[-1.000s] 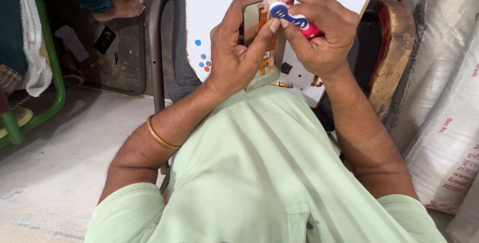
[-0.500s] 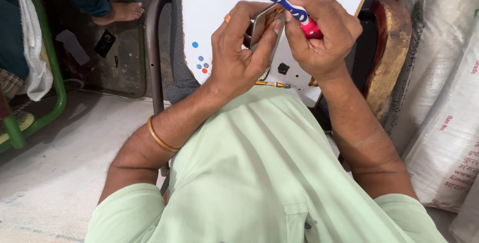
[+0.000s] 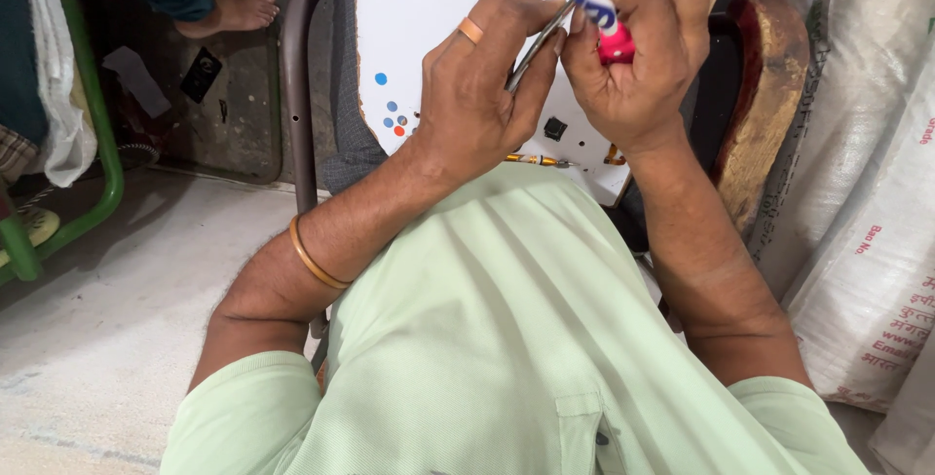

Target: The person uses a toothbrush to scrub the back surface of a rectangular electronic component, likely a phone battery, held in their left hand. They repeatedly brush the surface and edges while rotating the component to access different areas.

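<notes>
Both forearms raised, elbows bent, hands close together at chest front. Left hand (image 3: pixel 482 95) curled, thumb and fingers pinched, ring on one finger, bangle at wrist. Right hand (image 3: pixel 633 56) fisted, fingertips partly cropped, grip apparently closed.

Sacks (image 3: pixel 867 270) right of board (image 3: pixel 429 27)

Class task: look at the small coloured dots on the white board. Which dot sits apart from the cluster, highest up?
The single blue dot on the white board; the other dots cluster together lower down, nearer the left hand.
</notes>
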